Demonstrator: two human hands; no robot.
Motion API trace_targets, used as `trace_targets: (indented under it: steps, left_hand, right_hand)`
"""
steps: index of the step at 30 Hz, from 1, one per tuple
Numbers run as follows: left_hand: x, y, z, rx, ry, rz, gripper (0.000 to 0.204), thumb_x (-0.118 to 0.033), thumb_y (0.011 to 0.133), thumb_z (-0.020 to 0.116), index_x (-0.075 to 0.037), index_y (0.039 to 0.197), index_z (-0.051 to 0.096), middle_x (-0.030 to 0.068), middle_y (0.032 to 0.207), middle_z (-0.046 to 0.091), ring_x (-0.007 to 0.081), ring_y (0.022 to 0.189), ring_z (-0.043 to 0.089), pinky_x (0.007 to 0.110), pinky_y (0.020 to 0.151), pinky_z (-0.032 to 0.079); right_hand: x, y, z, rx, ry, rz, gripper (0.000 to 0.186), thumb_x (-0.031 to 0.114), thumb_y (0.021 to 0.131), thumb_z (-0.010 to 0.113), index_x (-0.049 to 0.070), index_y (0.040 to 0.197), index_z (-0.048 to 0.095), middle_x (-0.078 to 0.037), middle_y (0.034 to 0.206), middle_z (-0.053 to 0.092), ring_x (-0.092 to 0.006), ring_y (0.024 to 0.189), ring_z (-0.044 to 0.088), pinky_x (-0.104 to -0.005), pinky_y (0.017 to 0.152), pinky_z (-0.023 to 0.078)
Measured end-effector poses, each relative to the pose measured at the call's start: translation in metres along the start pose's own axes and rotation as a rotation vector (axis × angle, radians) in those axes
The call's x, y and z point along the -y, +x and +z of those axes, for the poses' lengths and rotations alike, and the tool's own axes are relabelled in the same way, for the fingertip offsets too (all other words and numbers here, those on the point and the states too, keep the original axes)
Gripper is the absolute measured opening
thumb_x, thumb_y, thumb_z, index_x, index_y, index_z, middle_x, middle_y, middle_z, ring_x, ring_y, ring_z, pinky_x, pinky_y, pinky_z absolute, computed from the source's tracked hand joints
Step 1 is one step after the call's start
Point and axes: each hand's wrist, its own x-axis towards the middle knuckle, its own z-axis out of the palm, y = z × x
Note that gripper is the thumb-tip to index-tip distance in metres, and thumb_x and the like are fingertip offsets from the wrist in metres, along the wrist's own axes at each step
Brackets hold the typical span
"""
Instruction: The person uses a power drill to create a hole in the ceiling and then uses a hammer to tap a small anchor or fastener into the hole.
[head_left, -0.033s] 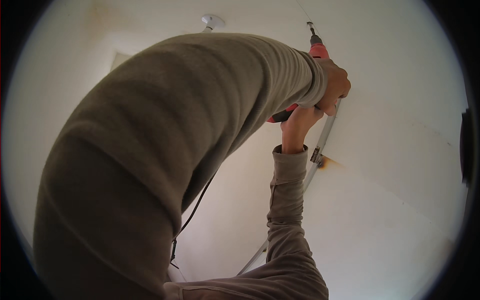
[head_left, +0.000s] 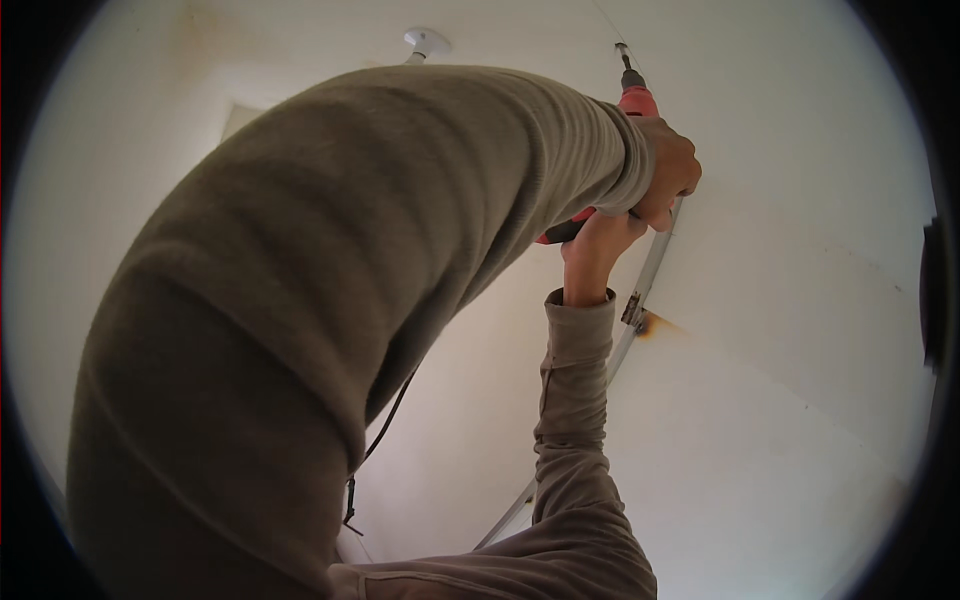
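A red and black power drill (head_left: 637, 101) is raised against the white ceiling, mostly covered by my hands and left sleeve. Its dark chuck and bit point up, and the bit's tip meets the surface at a small dark spot. High on the drill, my left hand (head_left: 676, 170) is closed around the body, its arm arching across from the left. Just below, my right hand (head_left: 600, 242) is closed on the drill's lower part, fingers largely hidden behind the left hand and wrist. Part of the black and red base shows beside the right wrist.
A pale strip (head_left: 655, 265) runs along the surface beside my hands, with a rusty bracket (head_left: 633, 310) and a brown stain by it. A white round fixture (head_left: 427, 42) is mounted at the top. A black cord (head_left: 392, 418) hangs under my left arm. A dark object (head_left: 932, 295) is at the far right.
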Motion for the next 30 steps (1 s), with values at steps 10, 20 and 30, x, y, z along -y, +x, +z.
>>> trace_targets:
  steps: [10,20,30]
  left_hand:
    - [-0.001,-0.002,-0.002,-0.016,0.005,0.023,0.032,-0.036,0.073,0.074,-0.007,0.086,0.072,0.0092,0.082,0.073,0.0291,0.08,0.071,0.045,0.07,0.056]
    - [0.002,0.0,-0.002,-0.01,-0.004,0.034,0.032,-0.036,0.073,0.074,-0.006,0.084,0.071,0.0098,0.085,0.072,0.03,0.081,0.071,0.046,0.071,0.056]
    - [0.004,0.001,0.004,-0.048,0.001,0.038,0.031,-0.034,0.073,0.072,-0.005,0.083,0.07,0.0101,0.083,0.072,0.0297,0.079,0.071,0.046,0.071,0.056]
  right_hand:
    - [0.009,-0.003,0.001,-0.003,-0.081,0.001,0.058,0.023,0.089,0.074,-0.004,0.131,0.046,-0.01,0.12,0.059,-0.0183,0.099,0.064,-0.033,0.08,0.058]
    - [0.008,-0.001,0.0,0.02,-0.055,0.012,0.056,0.019,0.088,0.072,-0.006,0.131,0.046,-0.012,0.121,0.058,-0.0198,0.099,0.065,-0.0349,0.08,0.058]
    - [0.008,-0.002,0.001,0.004,-0.046,0.038,0.057,0.021,0.087,0.073,-0.005,0.13,0.045,-0.012,0.12,0.058,-0.0197,0.1,0.064,-0.0358,0.079,0.059]
